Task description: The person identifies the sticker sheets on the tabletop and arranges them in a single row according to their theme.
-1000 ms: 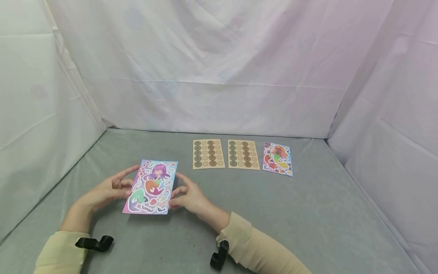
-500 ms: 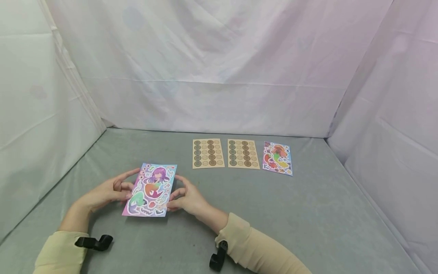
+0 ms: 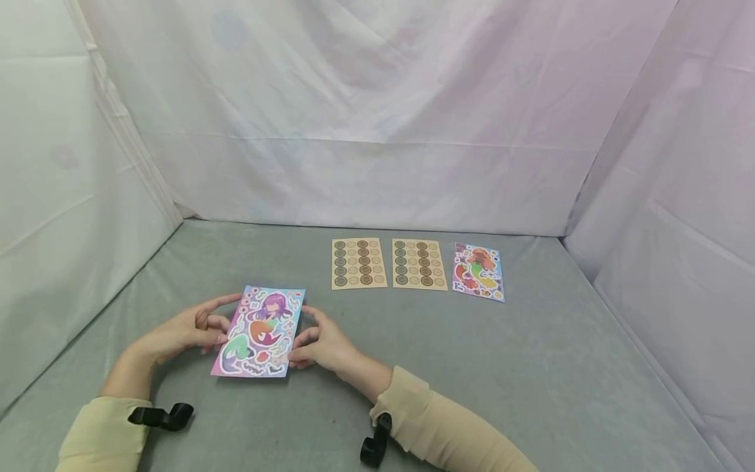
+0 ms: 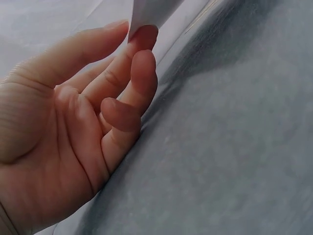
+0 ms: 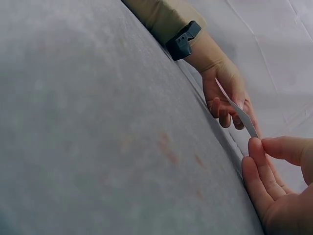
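A sticker sheet (image 3: 262,334) with a purple-haired mermaid on a pink and blue ground is held between both hands at the left of the table. My left hand (image 3: 183,334) pinches its left edge between thumb and fingers. On the opposite edge, the thumb and fingers of my right hand (image 3: 327,344) pinch it too. Seen from the right wrist, the sheet (image 5: 236,108) appears nearly edge-on and slightly bent, raised off the cloth. In the left wrist view only a pale corner of the sheet (image 4: 151,14) shows between the fingertips.
Two tan sheets of round stickers, one (image 3: 358,263) left of the other (image 3: 420,263), lie farther back. A second mermaid sticker sheet (image 3: 478,272) lies to their right. Grey cloth (image 3: 531,380) covers the table, and white curtains (image 3: 377,118) enclose the back and sides.
The mermaid sheet has come slightly toward the person and lower, its shadow now narrower. Both hands keep their pinch on its edges. The other sheets stay put.
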### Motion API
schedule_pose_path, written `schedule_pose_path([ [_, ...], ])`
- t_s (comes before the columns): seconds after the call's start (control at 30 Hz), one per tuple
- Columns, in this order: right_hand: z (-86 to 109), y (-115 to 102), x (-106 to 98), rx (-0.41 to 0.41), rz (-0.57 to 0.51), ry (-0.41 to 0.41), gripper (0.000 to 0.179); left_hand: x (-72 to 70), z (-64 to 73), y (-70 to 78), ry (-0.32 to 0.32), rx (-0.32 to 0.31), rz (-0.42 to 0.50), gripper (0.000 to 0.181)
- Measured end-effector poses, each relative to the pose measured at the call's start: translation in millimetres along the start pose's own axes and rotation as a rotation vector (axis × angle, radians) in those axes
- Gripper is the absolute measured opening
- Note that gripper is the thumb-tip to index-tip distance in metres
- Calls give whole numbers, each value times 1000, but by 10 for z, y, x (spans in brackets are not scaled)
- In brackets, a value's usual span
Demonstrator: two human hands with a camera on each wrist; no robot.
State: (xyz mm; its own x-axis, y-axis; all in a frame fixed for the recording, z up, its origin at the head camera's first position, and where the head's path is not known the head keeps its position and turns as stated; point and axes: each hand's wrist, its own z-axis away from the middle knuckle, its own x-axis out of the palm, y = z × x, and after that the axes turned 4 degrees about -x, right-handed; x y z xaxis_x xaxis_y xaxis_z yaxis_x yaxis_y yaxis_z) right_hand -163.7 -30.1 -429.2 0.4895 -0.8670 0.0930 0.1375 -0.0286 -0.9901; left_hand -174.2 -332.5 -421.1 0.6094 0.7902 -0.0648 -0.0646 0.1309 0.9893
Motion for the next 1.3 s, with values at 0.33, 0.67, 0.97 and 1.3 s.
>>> schedule_pose_path([
  [0.33, 22, 4, 6, 42, 48, -9, 90, -4, -4, 6, 8, -51, -65, 81],
  [0.67, 2, -11, 29, 61, 108, -5, 91, 0, 7, 19, 12, -83, -100, 81],
  [0.97, -32, -19, 53, 89, 167, -20, 91, 31, 20, 47, 24, -119, -140, 82],
  [1.3, -60, -57, 68, 128, 231, -25, 88, 31, 15, 53, 38, -152, -161, 82],
])
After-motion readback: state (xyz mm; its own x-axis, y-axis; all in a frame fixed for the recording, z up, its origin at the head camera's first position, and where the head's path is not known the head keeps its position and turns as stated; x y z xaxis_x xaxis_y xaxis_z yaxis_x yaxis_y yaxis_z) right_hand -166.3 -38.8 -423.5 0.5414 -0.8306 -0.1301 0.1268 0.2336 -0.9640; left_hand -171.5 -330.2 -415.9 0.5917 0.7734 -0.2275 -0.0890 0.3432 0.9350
